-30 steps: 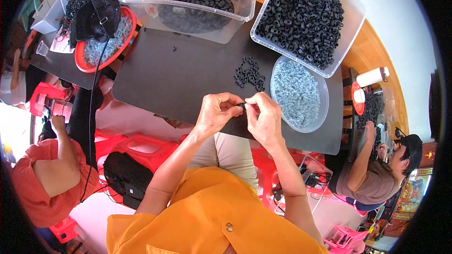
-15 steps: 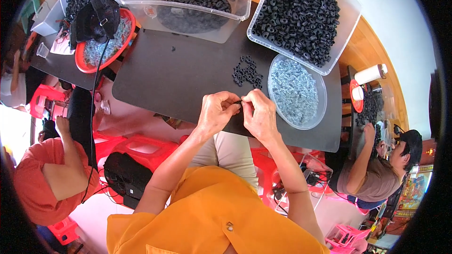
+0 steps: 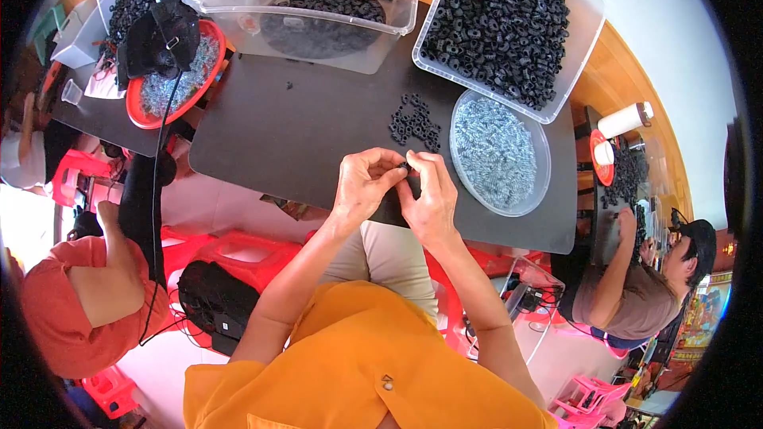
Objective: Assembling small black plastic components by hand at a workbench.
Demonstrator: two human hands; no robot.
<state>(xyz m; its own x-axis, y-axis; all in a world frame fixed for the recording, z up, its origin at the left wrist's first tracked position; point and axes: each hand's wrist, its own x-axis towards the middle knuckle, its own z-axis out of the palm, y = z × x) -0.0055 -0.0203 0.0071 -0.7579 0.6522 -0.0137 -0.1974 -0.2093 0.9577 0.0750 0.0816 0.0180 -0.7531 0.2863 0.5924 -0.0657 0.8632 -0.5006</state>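
Note:
Over the table's front edge, both my hands meet at a small black plastic part [image 3: 404, 168]. My left hand [image 3: 362, 184] pinches it between thumb and fingertips. The fingers of my right hand [image 3: 430, 195] are closed on the same part from the other side, and they cover much of it. Just beyond my fingertips lies a loose pile of small black ring-like parts [image 3: 415, 122]. To the right of the pile, a round clear tub [image 3: 547, 160] is filled with small shiny, clear-bluish pieces [image 3: 494, 155] whose exact kind I cannot make out.
A big clear bin [image 3: 590, 28] of black parts stands at the far right of the dark table [image 3: 274, 131]. Another clear bin [image 3: 354, 59] with black parts is at the back. A red basin [image 3: 143, 115] sits left. People work at both sides; red stools [image 3: 262, 253] stand below.
My right hand has shifted slightly left and down, its fingers more curled around the black part. My left hand stays nearly in place. The whole view has drifted a little.

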